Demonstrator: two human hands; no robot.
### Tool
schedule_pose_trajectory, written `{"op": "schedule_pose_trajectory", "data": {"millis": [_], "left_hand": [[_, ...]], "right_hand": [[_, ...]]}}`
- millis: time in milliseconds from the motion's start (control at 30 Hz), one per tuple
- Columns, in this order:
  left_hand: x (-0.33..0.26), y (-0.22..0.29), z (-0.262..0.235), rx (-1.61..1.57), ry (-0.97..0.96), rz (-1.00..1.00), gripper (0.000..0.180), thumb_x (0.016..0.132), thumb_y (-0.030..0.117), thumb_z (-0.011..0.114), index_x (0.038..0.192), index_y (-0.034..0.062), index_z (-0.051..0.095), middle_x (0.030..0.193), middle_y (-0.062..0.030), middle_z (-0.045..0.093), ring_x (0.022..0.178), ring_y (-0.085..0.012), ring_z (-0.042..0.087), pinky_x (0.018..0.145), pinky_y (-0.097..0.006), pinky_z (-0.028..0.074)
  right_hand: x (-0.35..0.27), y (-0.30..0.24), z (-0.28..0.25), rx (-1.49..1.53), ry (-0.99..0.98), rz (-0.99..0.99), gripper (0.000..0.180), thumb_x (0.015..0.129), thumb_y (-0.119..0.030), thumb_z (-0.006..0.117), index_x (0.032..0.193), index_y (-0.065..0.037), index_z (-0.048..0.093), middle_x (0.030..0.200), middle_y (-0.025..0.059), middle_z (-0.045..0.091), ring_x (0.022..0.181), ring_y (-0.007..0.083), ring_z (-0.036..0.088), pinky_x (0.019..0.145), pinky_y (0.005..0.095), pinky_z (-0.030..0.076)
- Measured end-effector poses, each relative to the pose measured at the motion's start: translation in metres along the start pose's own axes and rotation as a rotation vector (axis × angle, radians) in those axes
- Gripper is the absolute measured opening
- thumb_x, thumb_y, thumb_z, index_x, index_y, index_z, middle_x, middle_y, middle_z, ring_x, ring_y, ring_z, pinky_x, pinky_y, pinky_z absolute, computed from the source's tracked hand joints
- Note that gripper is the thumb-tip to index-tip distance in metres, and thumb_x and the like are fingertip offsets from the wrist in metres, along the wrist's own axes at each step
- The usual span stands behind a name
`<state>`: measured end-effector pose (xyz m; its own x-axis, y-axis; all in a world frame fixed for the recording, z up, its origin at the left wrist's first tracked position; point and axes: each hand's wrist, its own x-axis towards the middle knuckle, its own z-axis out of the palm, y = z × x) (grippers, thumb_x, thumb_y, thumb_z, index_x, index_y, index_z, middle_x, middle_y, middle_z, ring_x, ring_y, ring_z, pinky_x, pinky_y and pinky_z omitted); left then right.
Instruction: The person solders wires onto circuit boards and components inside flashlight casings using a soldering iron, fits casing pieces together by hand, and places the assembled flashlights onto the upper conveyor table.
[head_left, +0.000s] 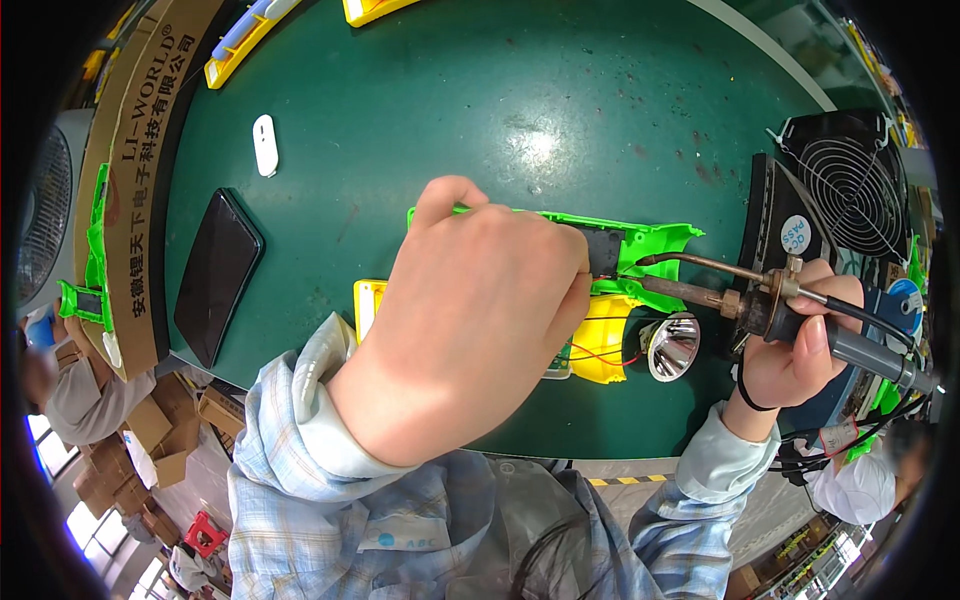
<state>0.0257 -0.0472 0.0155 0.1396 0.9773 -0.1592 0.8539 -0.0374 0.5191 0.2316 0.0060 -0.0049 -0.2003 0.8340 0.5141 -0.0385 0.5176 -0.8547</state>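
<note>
My left hand (480, 300) is closed over a green plastic housing half (655, 240); its curled fingers hide most of that part. A dark block (603, 250) sits inside the housing. In my right hand (790, 360) is a soldering iron (700, 294) with a thin curved metal tube (700, 261) above its shaft. The iron's tip points left into the green housing, close to my left fingers. Nearer to me lies a yellow housing (600, 368), partly under my left hand. Red wires (603, 355) run from it to a round silver reflector (672, 348).
On the green table (420, 100) a black phone (217, 280) and a small white oval object (265, 146) lie at left, beside a cardboard box (150, 190). A caged black fan (850, 180) stands at right. Yellow parts (225, 68) lie at the far edge. Other people are nearby on both sides.
</note>
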Motion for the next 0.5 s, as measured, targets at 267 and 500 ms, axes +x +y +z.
{"op": "schedule_pose_trajectory", "data": {"millis": [267,500], "left_hand": [[-0.004,-0.006,-0.001,-0.002,-0.076,0.130,0.005,0.067,0.009,0.054,0.064,0.0057,0.056,0.057,-0.0040,0.053,0.055,-0.0190,0.048,0.072,-0.029,0.032],[-0.009,-0.001,-0.003,0.043,-0.151,0.153,0.004,0.066,0.010,0.054,0.063,0.0074,0.056,0.058,-0.0030,0.053,0.059,-0.0175,0.050,0.078,-0.031,0.031]], "right_hand": [[0.004,-0.002,0.001,-0.048,0.104,-0.019,0.024,0.067,-0.022,0.046,0.065,0.002,0.040,0.057,0.0081,0.037,0.048,0.0141,0.036,0.046,0.0251,0.032],[-0.001,-0.012,-0.001,0.169,-0.007,0.142,0.027,0.063,-0.023,0.056,0.067,-0.002,0.041,0.054,0.0064,0.040,0.044,0.0114,0.034,0.043,0.0237,0.030]]}}
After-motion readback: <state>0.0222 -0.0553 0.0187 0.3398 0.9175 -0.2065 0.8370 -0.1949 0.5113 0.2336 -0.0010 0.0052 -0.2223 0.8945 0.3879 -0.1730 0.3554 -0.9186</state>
